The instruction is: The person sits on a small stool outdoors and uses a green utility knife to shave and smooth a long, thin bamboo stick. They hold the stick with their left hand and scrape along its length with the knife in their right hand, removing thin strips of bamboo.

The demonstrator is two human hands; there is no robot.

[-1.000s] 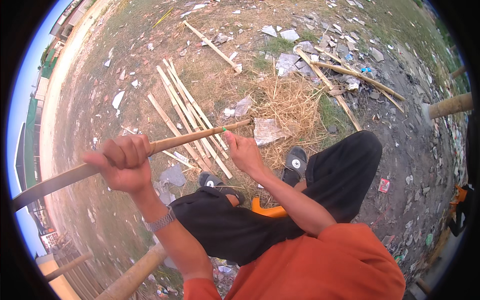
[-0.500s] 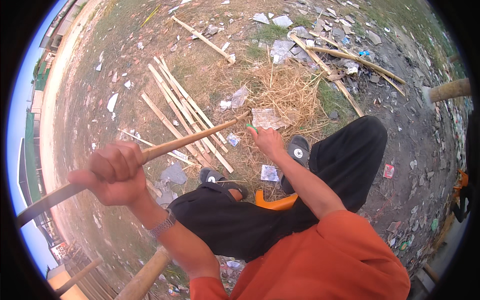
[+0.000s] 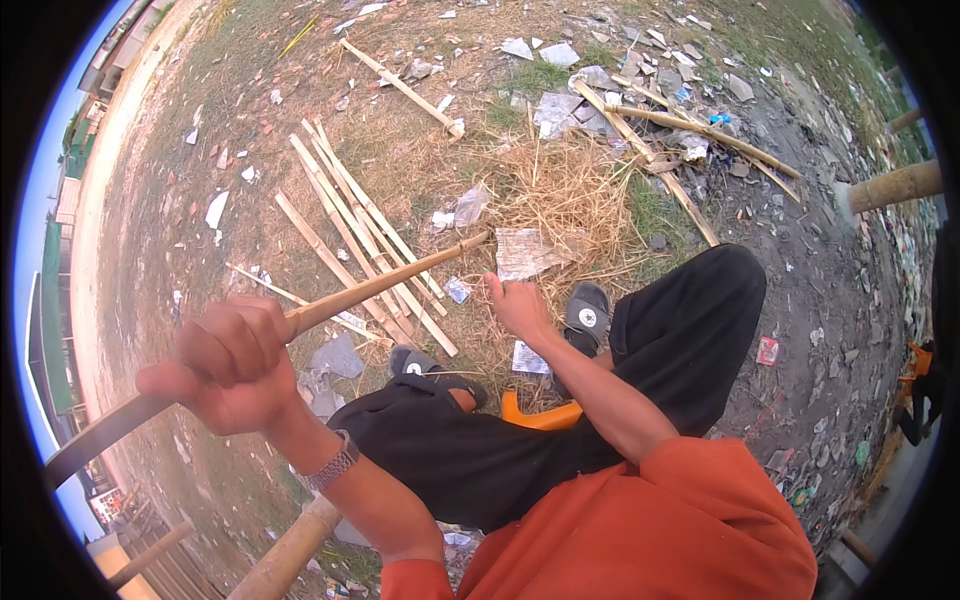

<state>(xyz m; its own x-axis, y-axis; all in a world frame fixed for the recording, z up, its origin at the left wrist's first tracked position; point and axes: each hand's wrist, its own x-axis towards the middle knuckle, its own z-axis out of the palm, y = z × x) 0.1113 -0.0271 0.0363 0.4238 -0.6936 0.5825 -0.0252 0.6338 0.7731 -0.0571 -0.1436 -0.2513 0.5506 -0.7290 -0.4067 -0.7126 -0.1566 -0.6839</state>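
My left hand [image 3: 232,362] is wrapped round a long bamboo strip [image 3: 385,283], which slants from the lower left up to the middle. The strip's far end is over the ground beside a flat, weathered piece of sheet [image 3: 527,252]. My right hand [image 3: 520,306] is closed, thumb uppermost, just below that far end and apart from it. Whatever it grips is hidden by the fingers. Several split bamboo strips [image 3: 345,222] lie side by side on the ground beyond my left hand.
A heap of dry straw [image 3: 570,190] lies ahead, with bamboo poles [image 3: 700,125] and broken slabs behind it. A curved orange thing [image 3: 535,412] is between my legs. Thick bamboo posts [image 3: 290,550] stand at lower left and far right [image 3: 898,187]. Litter covers the ground.
My right hand has come slightly left and down, nearer to me. The green bit seen at its thumb before is out of sight. My left hand still grips the bamboo strip.
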